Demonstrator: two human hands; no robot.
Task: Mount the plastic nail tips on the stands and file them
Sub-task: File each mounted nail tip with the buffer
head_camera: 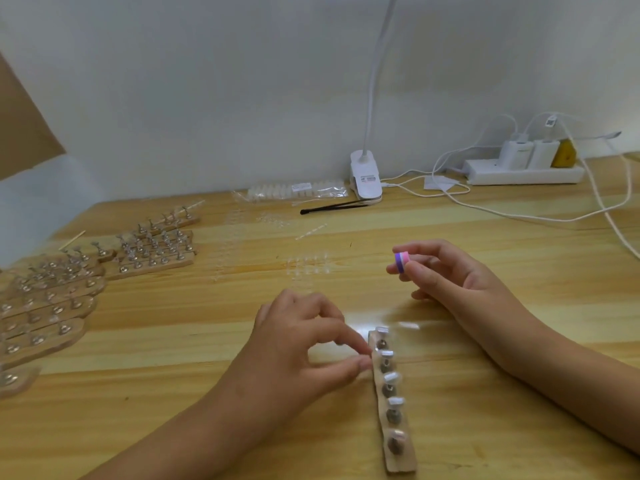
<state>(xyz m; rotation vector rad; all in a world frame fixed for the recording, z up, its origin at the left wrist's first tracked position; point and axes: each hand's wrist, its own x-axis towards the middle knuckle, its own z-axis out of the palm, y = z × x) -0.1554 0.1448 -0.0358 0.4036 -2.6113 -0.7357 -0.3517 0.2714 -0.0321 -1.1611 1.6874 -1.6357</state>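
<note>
- Left hand [304,344]: thumb and forefinger curled, their tips against the left edge of the strip [400,460]; whether they pinch anything, I cannot tell.
- Strip lies on the bench [207,375] at 5 o'clock from the middle, running near to far.
- Four nail tips [391,377] sit on its farther stands [388,389], one each.
- Right hand [450,282], at 1 o'clock from the strip, pinches a pink-and-purple file [401,262] between thumb and fingers.
</note>
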